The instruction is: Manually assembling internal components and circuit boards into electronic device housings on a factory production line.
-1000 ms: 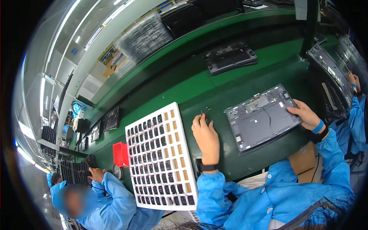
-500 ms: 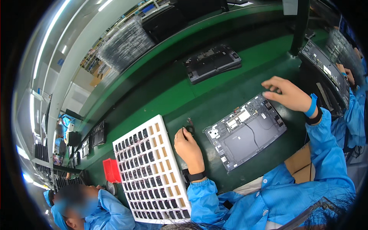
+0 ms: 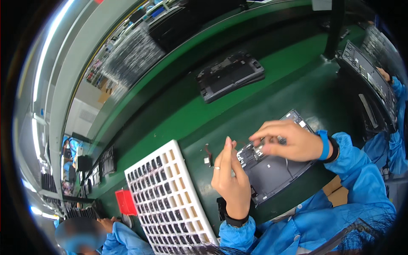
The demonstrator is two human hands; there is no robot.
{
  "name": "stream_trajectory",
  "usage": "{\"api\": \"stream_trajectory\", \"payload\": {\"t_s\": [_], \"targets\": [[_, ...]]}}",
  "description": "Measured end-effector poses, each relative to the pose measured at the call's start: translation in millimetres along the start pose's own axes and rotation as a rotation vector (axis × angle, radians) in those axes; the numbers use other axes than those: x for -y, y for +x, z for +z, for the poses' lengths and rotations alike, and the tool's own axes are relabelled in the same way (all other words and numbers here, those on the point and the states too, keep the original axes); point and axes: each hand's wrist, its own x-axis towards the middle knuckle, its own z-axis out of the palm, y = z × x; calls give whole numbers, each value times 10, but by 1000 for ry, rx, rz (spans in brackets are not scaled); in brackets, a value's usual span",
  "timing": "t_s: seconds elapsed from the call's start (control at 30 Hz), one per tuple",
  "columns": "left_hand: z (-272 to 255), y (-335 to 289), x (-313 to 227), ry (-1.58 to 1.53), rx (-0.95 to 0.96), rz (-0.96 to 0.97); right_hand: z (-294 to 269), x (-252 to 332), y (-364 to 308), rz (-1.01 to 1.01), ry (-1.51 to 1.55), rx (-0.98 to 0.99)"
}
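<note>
My left hand (image 3: 233, 182), a ring on one finger, is raised beside the near-left corner of an opened laptop chassis (image 3: 272, 174). Its fingertips are pressed together; what they pinch is too small to tell. Over the chassis's upper part, my right hand (image 3: 293, 140) is curled with thumb and fingers around something dark that I cannot make out. A thin reddish strand shows between the two hands. The chassis is dark grey, with a circuit board (image 3: 255, 155) partly hidden by my right hand. A small wired part (image 3: 207, 158) with a white tag lies left of my hands.
A white foam tray (image 3: 180, 170) holds rows of small black wired parts at the left. Beyond it sit a red bin (image 3: 126, 202) and a co-worker (image 3: 127, 238). Stacked chassis (image 3: 231, 78) lie at the back. Another chassis (image 3: 367, 76) leans at the right.
My left hand has moved right, away from the tray, its fingertips now together. My right hand has come down and left over the chassis. The head view has shifted slightly.
</note>
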Motion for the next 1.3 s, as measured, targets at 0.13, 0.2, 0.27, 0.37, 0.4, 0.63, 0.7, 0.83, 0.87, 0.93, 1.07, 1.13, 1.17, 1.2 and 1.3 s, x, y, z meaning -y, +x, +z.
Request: {"api": "stream_trajectory", "payload": {"t_s": [0.13, 0.2, 0.27, 0.37, 0.4, 0.63, 0.7, 0.83, 0.87, 0.93, 1.07, 1.13, 1.17, 1.2, 1.3], "targets": [[79, -57, -31, 0, 11, 62, 64, 43, -15, 0, -32, 21], [93, -65, -29, -21, 39, 66, 87, 12, -24, 202, 147, 32], [120, -103, -11, -40, 64, 68, 98, -53, -30, 227, 301, 51], [117, -173, 17, -250, 115, -85, 63, -78, -21, 232, 400, 78], [93, -157, -23, -485, 97, -283, 45, -79, -9, 215, 341, 84], [-60, -129, 43, -1131, 263, -693, 5, -67, -30, 274, 249, 46], [-65, -186, 135, -1073, 419, -766, -11, -96, -24, 169, 141, 70], [-4, -132, -31, -967, 419, -835, 5, -174, -40, -32, 31, 51], [-4, -153, -4, -967, 419, -838, 4, -167, -39, -30, 32, 52], [1, -203, 67, -720, 429, -716, -10, -128, -33, -27, 20, 59], [64, -210, 5, -623, 292, -710, -17, -90, -47, 39, 137, 63], [91, -231, -25, -556, 170, -594, -43, -35, -60, 161, 201, -10], [112, -246, -47, -554, 170, -596, -49, -21, -60, 162, 203, -9], [138, -260, -70, -517, 121, -554, -54, -10, -58, 193, 162, 28], [158, -291, -50, -424, 61, -417, -5, -46, -103, 238, 203, 137]]}}
